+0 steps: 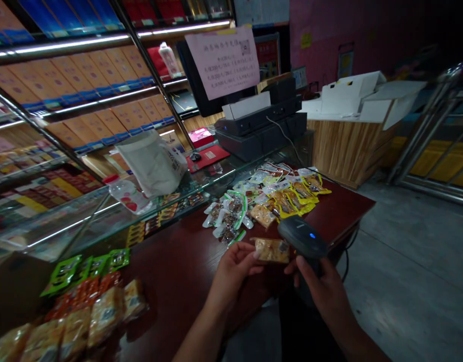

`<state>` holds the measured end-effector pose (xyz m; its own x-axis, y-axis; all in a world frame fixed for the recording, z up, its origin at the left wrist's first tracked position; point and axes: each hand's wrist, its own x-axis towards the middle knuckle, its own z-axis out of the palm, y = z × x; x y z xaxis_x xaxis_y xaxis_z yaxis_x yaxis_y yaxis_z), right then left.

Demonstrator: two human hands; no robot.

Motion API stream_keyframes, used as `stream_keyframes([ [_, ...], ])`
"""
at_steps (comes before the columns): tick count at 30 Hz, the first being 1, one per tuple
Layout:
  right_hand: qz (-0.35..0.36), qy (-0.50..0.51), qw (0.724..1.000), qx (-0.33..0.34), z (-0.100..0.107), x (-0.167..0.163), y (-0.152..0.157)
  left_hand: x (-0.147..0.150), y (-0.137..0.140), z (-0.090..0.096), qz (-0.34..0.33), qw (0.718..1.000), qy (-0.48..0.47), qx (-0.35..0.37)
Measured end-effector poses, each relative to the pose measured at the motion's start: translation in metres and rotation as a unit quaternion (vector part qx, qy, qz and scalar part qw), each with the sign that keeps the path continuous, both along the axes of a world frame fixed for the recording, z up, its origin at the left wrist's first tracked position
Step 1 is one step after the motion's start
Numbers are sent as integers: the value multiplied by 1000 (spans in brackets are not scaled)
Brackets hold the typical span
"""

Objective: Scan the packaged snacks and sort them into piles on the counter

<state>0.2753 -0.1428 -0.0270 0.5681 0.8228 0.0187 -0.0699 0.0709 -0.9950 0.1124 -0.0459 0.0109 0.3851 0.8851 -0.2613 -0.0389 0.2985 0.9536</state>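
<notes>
Between its thumb and fingers, my left hand (237,264) pinches a clear-wrapped, tan snack bar (269,250) above the dark red tabletop. My right hand (325,286) is wrapped round the handle of a dark barcode scanner (301,236) with a blue light on its top; its head is just beside the bar's right end. Behind the held bar lies another wrapped bar (263,215). Small clear packets (229,216) with green edges and yellow-edged snack pouches (297,196) are heaped around it. Part of the scanner's handle is hidden by my fingers.
At the lower left lie several wrapped bars (106,311), orange-red packets (84,294) and green packets (84,269). A glass counter (212,183) carries a pale bag (152,163), a bottle (128,195) and a mouse (195,156). A monitor (201,85) and metal railing (431,136) stand beyond.
</notes>
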Motion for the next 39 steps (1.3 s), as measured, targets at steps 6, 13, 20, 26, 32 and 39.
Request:
stream_keyframes([
  [6,57,23,998,23,2,-27,4,-37,7,7,44,999,-4,13],
  [13,135,58,989,23,8,-44,17,-81,21,10,16,999,20,23],
  [20,167,6,986,-25,8,-35,20,-128,51,-1,169,980,10,103],
  [26,167,-84,980,-70,8,-38,16,-140,54,-8,208,973,22,102],
  [32,172,-154,969,-86,13,-51,16,-141,49,-6,229,966,32,116],
  [39,193,-193,960,-62,10,-53,16,-143,49,-6,209,969,37,125],
])
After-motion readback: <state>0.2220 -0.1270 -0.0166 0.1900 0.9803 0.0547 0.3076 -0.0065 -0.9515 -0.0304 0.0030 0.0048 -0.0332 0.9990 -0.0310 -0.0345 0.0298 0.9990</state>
